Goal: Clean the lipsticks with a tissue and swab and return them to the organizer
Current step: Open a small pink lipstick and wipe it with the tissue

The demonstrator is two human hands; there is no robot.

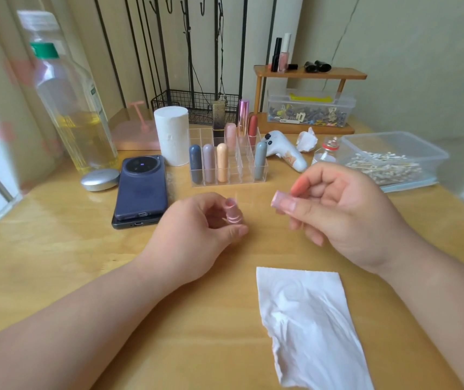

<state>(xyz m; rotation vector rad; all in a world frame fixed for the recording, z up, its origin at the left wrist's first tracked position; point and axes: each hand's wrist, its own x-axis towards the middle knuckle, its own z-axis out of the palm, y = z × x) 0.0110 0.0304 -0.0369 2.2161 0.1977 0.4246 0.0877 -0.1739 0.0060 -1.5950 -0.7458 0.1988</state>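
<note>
Left hand: the left hand [197, 229] hovers just above the pale wooden table [56, 249], fingers curled round the lower half of an uncapped pink lipstick tube [232, 213], thumb along its near side.
Right hand: the right hand [346, 209], raised and apart from the left, pinches a translucent pink lipstick cap [281, 199] between thumb and forefinger, with the cap's end facing the tube; the other fingers fold loosely into the palm.
Hard to make out: the tube's tip is blurred, so the bullet cannot be judged; its base is hidden in the left palm.
Tissue: a flat, creased white tissue sheet [309, 319] lies on the table near the right forearm, its lower edge cut off by the frame.
Organizer: a clear acrylic grid organizer [239, 173] stands beyond the hands; the front row holds a dark slate capsule lipstick [195, 164], a mauve one [208, 163], a peach one [222, 162] and, further right, a grey one [260, 160]. The rear cells hold a pale pink lipstick [230, 133], a brick-red one [252, 125], a metallic pink tube [243, 116] and a square black-and-gold case [219, 119].
Swabs: a clear plastic box [410, 142] at far right holds a heap of cotton swabs [382, 164].
Beside the organizer: a white tissue roll [171, 136] stands at its left.
</note>
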